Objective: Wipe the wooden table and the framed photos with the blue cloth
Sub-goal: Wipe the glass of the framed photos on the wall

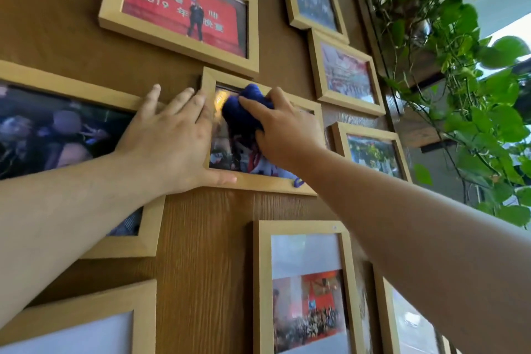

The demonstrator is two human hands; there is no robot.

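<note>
Pressing the bunched blue cloth (242,113) against the glass of a small framed photo (227,152), clenched in the right hand (284,129) with the fingers curled over its top and the thumb reaching across its upper edge. Held high on the glass, near the frame's top rail, with a loose blue corner hanging out below the wrist at the bottom rail. Just left of the grip, bracing with the left hand (169,138): palm flat and fingers spread, grasping nothing, lying over the frame's left rail, thumb along its lower edge, fingertips reaching onto the neighbouring large frame (74,95). Mounted behind all this, a brown wood-grain wall panel (201,253). Above the grip, a wide frame with a red stage photo (184,6). Up and to the right of the grip, a column of three smaller frames (347,75). Below the grip, a tall frame with a group photo (307,290), and pale-glass frames in both lower corners. Far right of the grip, a trailing green plant (465,66) on a dark shelf.
</note>
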